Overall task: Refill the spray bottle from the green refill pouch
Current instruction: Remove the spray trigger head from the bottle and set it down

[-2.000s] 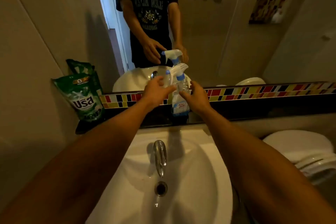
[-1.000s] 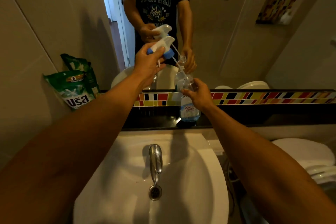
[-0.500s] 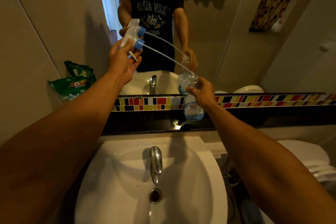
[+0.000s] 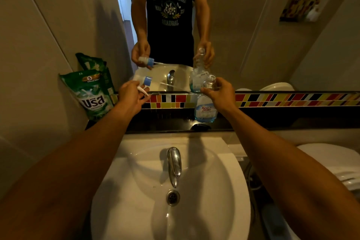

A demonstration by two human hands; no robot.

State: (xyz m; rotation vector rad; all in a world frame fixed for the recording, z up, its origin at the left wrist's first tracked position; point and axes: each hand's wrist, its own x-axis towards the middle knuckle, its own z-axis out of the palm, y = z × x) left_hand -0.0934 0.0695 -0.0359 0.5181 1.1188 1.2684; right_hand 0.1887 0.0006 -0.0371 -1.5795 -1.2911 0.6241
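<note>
A clear spray bottle with a little blue liquid at its bottom stands on the black ledge behind the sink, its neck uncapped. My right hand grips its neck. My left hand holds the white and blue trigger sprayer head, lying sideways just above the ledge, its thin dip tube pointing right toward the bottle. The green refill pouch leans upright against the wall at the ledge's left end, left of my left hand.
A white sink with a chrome tap lies below the ledge. A mirror above a strip of coloured tiles reflects a person, the bottle and the sprayer. A white toilet stands at right.
My left hand has pulled the sprayer head with its tube fully out of the bottle and lowered it to the left, near the ledge. My right hand kept hold of the bottle.
</note>
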